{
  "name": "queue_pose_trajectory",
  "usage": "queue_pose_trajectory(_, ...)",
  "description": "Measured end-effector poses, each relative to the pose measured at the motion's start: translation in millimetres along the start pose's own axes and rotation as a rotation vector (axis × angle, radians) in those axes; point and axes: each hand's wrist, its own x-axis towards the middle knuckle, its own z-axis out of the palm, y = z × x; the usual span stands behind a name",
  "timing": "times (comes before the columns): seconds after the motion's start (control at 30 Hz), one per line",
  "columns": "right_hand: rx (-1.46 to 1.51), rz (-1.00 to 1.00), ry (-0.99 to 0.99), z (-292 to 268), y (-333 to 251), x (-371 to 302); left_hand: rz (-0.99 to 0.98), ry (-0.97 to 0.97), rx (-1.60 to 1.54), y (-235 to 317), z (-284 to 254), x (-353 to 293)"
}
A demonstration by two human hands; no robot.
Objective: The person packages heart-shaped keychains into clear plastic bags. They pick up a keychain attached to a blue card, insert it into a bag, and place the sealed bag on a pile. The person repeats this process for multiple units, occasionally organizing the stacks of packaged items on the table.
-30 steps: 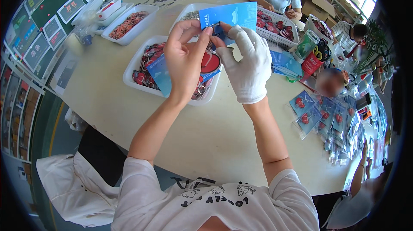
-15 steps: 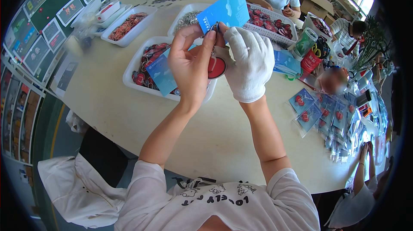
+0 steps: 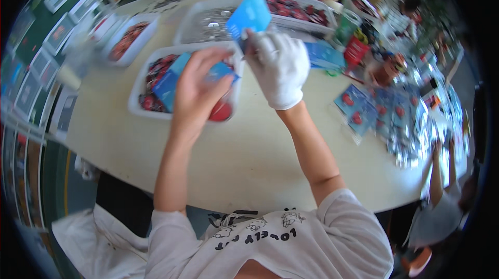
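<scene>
My left hand (image 3: 197, 84), bare and smeared by motion, hovers over the front bin with thumb and forefinger spread apart. Just below its thumb is a red round keychain (image 3: 221, 111) at the bin's front right corner; whether it touches the hand I cannot tell. My right hand (image 3: 280, 66), in a white glove, pinches the lower end of a blue printed card (image 3: 250, 11) held upright. The white bin (image 3: 136, 89) contains red keychains, with blue cards (image 3: 167, 86) lying on top, partly behind my left hand.
Farther back stand bins of metal rings (image 3: 208, 24), red keychains (image 3: 296, 9) and orange-red pieces (image 3: 127, 42). Blue cards (image 3: 325, 56) are stacked to the right, near bagged keychains on cards (image 3: 356, 107). Other people sit across the table (image 3: 249, 167) and at its right edge.
My hands have separated; the left dropped lower over the bin. My right hand keeps the blue card. The red keychain is now lower, below my left thumb. The whole view has shifted.
</scene>
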Motion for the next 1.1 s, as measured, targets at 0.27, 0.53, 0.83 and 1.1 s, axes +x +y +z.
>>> queue_pose_trajectory(0.27, 0.073, -0.259, -0.893, -81, 19, -151, -0.3, -0.305, -0.187, -34, -15, -44)
queue_pose_trajectory(0.53, 1.558, 1.315, -0.802, -121, 34, -137, 0.084, -0.412, 0.435, -94, 89, -30)
queue_pose_trajectory(0.83, 0.925, 1.105, -0.94, -97, 122, -150, 0.118, -0.456, 0.788, -82, 105, -30)
queue_pose_trajectory(1.1, 0.902, 0.921, -0.973, 27, 201, -93, 0.242, -0.082, 0.321, 24, 43, -4)
